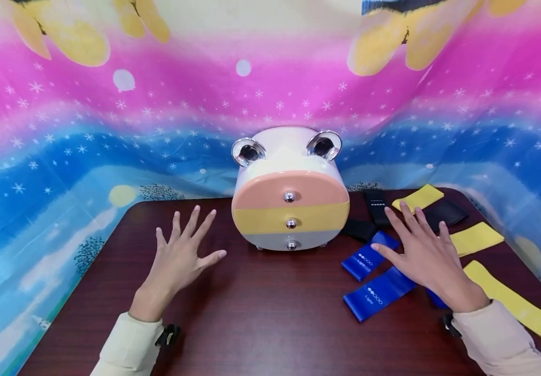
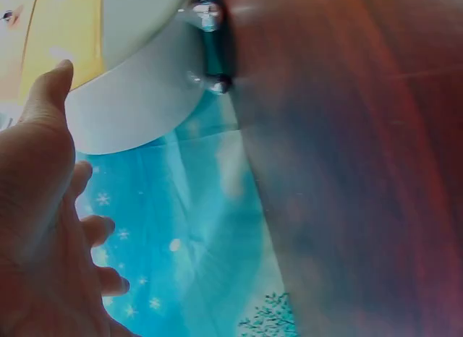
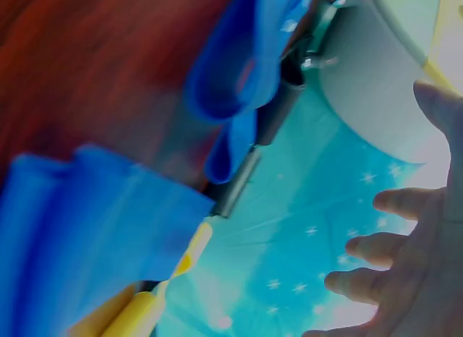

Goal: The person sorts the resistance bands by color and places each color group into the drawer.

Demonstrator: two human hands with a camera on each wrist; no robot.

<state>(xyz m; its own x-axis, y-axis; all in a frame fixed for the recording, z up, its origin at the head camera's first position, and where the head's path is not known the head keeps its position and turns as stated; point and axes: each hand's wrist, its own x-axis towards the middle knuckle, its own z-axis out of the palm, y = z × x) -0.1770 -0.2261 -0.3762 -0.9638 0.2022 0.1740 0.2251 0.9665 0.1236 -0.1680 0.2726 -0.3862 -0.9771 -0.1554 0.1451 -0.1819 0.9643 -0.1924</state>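
A small rounded chest of drawers (image 1: 291,216) with a frog-like shape stands at the back middle of the table, its pink, yellow and grey drawers closed, each with a silver knob. My left hand (image 1: 178,258) is spread with straight fingers to the left of it, holding nothing. On the other side my right hand (image 1: 425,256), fingers also spread, hovers over several resistance bands. Nearest to it are blue bands marked Light (image 1: 378,293), partly covered by the hand. In the right wrist view, looped blue bands (image 3: 239,69) appear beside the fingers.
Yellow bands (image 1: 515,303) lie along the table's right side, and black bands (image 1: 375,206) lie behind the blue ones. The dark wooden table (image 1: 261,324) ends at a patterned cloth (image 1: 181,120) hanging behind and at both sides.
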